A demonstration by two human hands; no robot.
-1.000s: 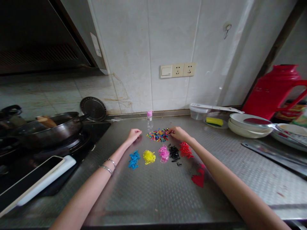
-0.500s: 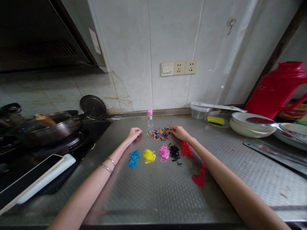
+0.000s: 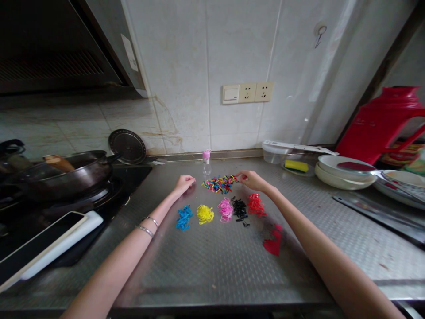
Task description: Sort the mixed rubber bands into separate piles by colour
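Note:
A mixed pile of small colourful rubber bands (image 3: 219, 184) lies on the metal counter. My right hand (image 3: 251, 180) is at the pile's right edge, thumb and fingertips drawn together; anything between them is too small to make out. Left of the pile, apart from it, my left hand (image 3: 184, 183) rests with curled, closed fingers, and their contents are hidden. Nearer to me are single-colour heaps of bands in a row: blue (image 3: 183, 217), yellow (image 3: 205, 214), pink (image 3: 225, 210), black (image 3: 239, 209) and red (image 3: 256, 205). Behind the pile stands a small clear bottle with a pink cap (image 3: 206, 155).
At left are a stove with a wok (image 3: 73, 173) and a phone (image 3: 43, 248) on a white object. Bowls (image 3: 345, 177), a yellow sponge (image 3: 296, 166), a knife-like blade (image 3: 375, 217) and a red thermos (image 3: 375, 124) stand at right. A red patch (image 3: 273, 241) lies near my right forearm.
My right hand has shifted very slightly right, its fingertips still by the mixed pile's edge. The left hand stays in place. The whole view has moved a little.

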